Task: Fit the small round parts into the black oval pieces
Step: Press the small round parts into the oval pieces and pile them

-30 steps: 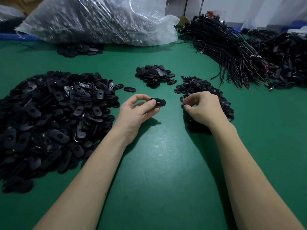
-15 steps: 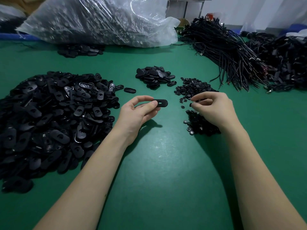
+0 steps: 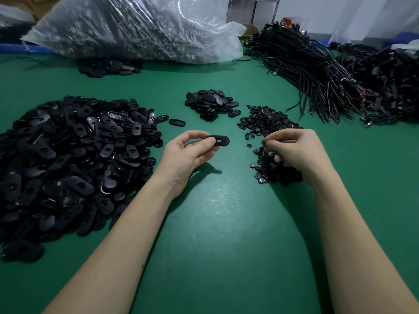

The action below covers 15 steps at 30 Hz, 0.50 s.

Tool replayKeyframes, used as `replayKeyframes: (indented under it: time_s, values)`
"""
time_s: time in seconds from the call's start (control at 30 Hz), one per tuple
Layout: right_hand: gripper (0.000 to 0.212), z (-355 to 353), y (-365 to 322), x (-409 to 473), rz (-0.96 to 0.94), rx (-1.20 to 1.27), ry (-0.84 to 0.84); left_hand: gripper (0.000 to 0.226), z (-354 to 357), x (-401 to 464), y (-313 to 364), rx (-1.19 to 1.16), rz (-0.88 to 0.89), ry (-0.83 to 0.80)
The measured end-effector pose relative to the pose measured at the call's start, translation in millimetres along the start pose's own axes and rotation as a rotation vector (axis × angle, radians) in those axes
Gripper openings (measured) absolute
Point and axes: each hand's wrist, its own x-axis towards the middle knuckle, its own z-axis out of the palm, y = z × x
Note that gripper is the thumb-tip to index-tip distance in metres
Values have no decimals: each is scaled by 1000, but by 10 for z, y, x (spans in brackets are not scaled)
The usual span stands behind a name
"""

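My left hand (image 3: 188, 152) pinches a black oval piece (image 3: 220, 140) between thumb and fingers, its slotted end pointing right, held just above the green table (image 3: 222, 223). My right hand (image 3: 297, 150) hovers over the heap of small round parts (image 3: 265, 123) with curled fingers, thumb and forefinger pressed together; a small round part seems pinched there but is too small to make out. A large pile of black oval pieces (image 3: 68, 155) lies at the left. A smaller stack of oval pieces (image 3: 210, 104) sits behind the hands.
A single oval ring (image 3: 177, 122) lies between the large pile and the small stack. A clear plastic bag (image 3: 136, 26) of parts fills the back. Bundles of black cables (image 3: 317, 71) cover the back right. More oval pieces (image 3: 108, 66) lie by the bag.
My right hand lifted off the round-part heap and drew its thumb and forefinger together. My left hand stayed nearly still, holding the oval piece.
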Motion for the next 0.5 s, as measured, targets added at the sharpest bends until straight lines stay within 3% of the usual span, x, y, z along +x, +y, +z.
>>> replayKeyframes:
  time_s: [0.17, 0.5]
  values:
    - [13, -6, -56, -35, 9, 49, -51, 12, 1, 4, 1, 0, -1, 3]
    - [11, 279, -361, -170, -12, 245, -330, 11, 23, -14, -9, 39, 19, -3]
